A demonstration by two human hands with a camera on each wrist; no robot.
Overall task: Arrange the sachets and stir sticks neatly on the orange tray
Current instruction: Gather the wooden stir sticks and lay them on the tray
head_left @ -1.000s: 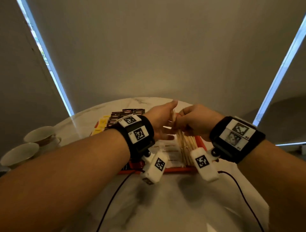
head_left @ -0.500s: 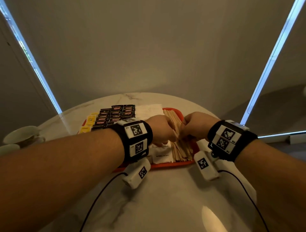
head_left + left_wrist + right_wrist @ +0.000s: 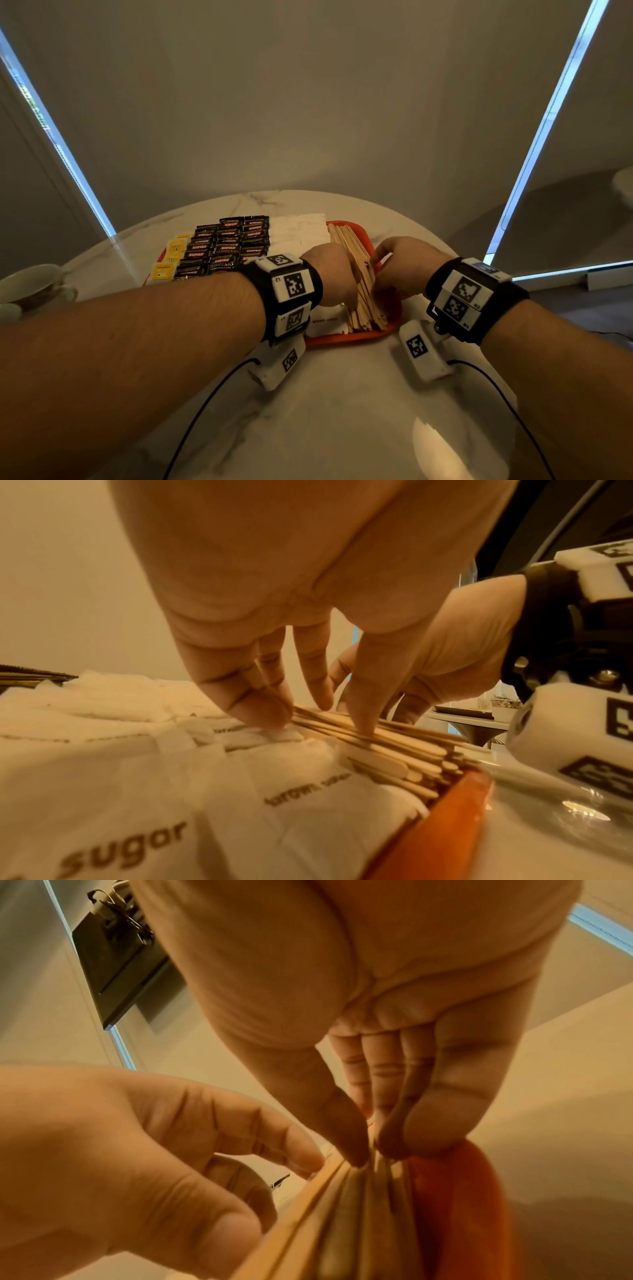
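Your orange tray (image 3: pixel 346 339) sits mid-desk (image 3: pixel 342 411) on pale veined marble, holding dark glossy coffee sachets (image 3: pixel 233 246) and yellow ones (image 3: pixel 171 253) at its left end, white paper sugar sachets (image 3: pixel 240 791) in the middle, and flat, round-tipped wooden stir sticks (image 3: pixel 359 291) along its right edge. Your left hand (image 3: pixel 332 274) presses the bundle with straight fingertips, grip relaxed; your right hand (image 3: pixel 400 270) pinches the sticks, grip narrow.

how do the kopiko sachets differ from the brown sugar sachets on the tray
The Kopiko sachets are dark with red lettering, in tidy overlapping rows at the orange tray's left. The brown sugar sachets are white with brown print, lying beside the stir sticks. Both lie flat on the tray.
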